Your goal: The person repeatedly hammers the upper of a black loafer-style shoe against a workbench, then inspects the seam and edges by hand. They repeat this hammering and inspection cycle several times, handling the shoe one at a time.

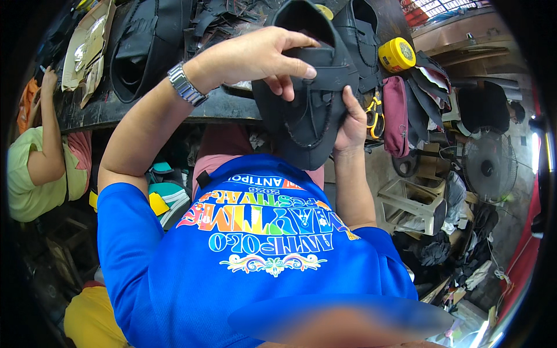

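A black slip-on shoe with a strap across its top is held up in front of my chest, toe pointing toward me. My left hand, a metal watch on its wrist, reaches over the shoe from the left. Its thumb presses on the strap and its index finger lies at the foot opening. My right hand grips the shoe's right side, thumb up near the strap's end; its other fingers are hidden underneath. Just behind stands another black shoe, and a larger black shoe lies to the left.
On the dark worktable are a cardboard box and black scraps. At right are a yellow tub, yellow-handled scissors and a maroon pouch. A fan and stool stand beyond. A co-worker sits left.
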Action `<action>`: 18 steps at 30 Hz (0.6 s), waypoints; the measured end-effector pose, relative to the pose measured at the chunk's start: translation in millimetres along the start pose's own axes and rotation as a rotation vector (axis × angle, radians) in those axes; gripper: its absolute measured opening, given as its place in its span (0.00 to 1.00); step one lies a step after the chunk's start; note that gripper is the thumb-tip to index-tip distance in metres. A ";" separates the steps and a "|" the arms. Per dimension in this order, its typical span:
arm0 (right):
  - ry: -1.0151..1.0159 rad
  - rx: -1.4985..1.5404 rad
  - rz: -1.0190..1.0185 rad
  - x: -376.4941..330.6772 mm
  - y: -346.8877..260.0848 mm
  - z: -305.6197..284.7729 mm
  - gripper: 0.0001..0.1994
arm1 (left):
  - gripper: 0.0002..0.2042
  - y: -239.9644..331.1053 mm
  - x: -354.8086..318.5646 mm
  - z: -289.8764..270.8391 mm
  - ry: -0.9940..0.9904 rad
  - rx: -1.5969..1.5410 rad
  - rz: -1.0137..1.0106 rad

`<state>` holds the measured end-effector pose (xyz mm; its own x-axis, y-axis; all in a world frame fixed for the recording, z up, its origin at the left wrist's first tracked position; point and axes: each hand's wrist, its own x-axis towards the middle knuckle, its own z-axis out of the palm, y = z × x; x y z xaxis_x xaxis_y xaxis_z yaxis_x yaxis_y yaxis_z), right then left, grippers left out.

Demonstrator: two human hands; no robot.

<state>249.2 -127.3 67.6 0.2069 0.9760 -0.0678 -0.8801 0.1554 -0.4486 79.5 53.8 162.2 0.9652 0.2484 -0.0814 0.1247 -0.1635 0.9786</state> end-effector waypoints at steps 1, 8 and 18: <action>0.010 0.006 0.020 -2.5 4.3 -0.7 0.23 | 0.25 -2.4 -0.9 1.7 -0.026 -0.007 0.001; -0.083 0.143 0.128 -14.2 24.5 3.8 0.25 | 0.17 -19.2 0.0 0.8 -0.064 -0.091 -0.118; 0.004 0.119 0.149 -23.3 37.9 10.7 0.24 | 0.14 -40.7 -9.2 7.7 0.005 -0.252 -0.082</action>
<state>206.4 -142.5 61.7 0.0718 0.9890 -0.1297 -0.9456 0.0262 -0.3243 67.3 50.7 121.7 0.9530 0.2558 -0.1620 0.1406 0.1001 0.9850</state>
